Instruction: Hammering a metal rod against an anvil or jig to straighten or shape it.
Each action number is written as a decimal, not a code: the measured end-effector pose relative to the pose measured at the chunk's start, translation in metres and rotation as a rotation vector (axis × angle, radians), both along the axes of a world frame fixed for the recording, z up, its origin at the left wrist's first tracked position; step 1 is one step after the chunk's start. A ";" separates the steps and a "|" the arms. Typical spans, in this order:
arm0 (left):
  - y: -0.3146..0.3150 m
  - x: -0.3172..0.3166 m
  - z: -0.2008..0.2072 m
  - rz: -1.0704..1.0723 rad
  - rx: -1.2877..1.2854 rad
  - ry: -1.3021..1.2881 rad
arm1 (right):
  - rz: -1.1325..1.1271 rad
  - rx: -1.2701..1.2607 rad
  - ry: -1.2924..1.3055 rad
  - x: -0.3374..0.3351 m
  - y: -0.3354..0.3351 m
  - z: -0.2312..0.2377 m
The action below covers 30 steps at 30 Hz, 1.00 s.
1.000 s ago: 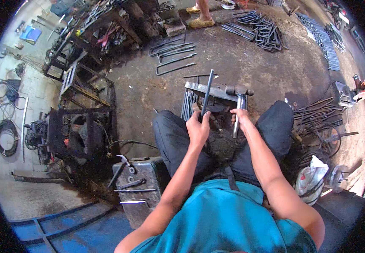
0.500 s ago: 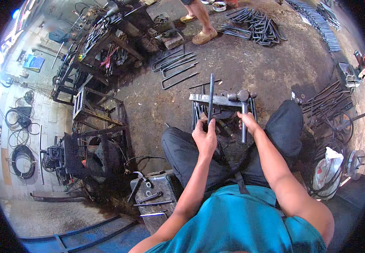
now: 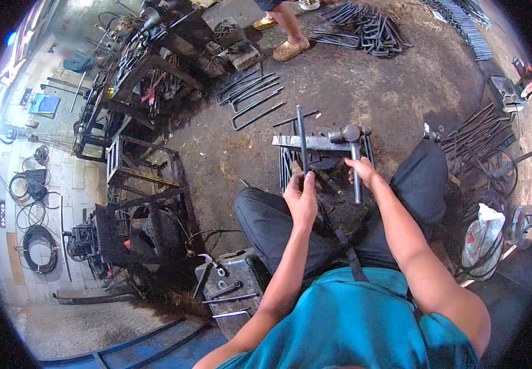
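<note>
My left hand [image 3: 301, 198] is closed around a dark metal rod [image 3: 302, 135], which stands nearly upright and leans slightly left. The rod's lower end is hidden in and behind my fingers. In my right hand [image 3: 362, 170] I grip a ball-peen hammer [image 3: 353, 133] by its metal handle, head up. The hammer's head is over the right part of a flat steel block [image 3: 321, 144]; I cannot tell whether they touch. The rod passes in front of the block's left part. Several dark rods [image 3: 285, 169] show below the block, between my knees.
U-shaped rods [image 3: 257, 98] lie on the floor ahead, with a bigger pile [image 3: 373, 31] farther off near a person's sandalled foot [image 3: 290, 49]. A metal box [image 3: 232, 289] with a claw hammer [image 3: 210, 264] and wrenches stands left. Loose rods [image 3: 472, 132] and a white sack [image 3: 484, 230] lie right.
The whole view has shifted slightly. The rod leans a little more to the left, while both hands keep their hold and the hammer stays over the block.
</note>
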State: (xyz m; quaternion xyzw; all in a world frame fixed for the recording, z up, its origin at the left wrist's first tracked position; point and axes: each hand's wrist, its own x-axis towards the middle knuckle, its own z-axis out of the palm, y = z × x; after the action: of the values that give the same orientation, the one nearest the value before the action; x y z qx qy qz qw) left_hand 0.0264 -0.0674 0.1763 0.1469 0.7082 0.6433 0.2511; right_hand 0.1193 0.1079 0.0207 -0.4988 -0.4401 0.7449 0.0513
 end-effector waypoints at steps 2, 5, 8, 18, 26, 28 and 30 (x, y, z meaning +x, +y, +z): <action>0.000 -0.002 -0.001 -0.012 0.116 -0.090 | -0.011 0.005 0.033 0.000 0.000 0.000; -0.002 -0.008 -0.002 -0.034 0.340 -0.203 | -0.002 0.046 0.082 0.002 -0.002 0.002; -0.004 -0.021 0.000 -0.069 0.337 -0.095 | 0.013 0.059 0.071 0.003 -0.003 0.005; -0.006 -0.062 -0.013 -0.352 -0.130 -0.108 | -0.038 0.116 0.009 -0.002 -0.002 0.016; 0.002 -0.059 0.018 -0.556 0.567 -0.526 | -0.083 0.214 0.036 -0.008 -0.009 0.010; 0.006 -0.055 0.027 -0.513 0.758 -0.788 | -0.097 0.212 0.030 -0.008 -0.009 0.007; 0.013 -0.052 0.033 -0.434 0.525 -0.612 | -0.091 0.220 0.021 -0.009 -0.009 0.005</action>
State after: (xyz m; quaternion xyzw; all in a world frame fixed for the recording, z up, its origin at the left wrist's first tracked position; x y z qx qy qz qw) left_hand -0.0257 -0.0548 0.2093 0.1540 0.3674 0.7472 0.5320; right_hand 0.1104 0.0993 0.0254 -0.5016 -0.4955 0.6943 0.1443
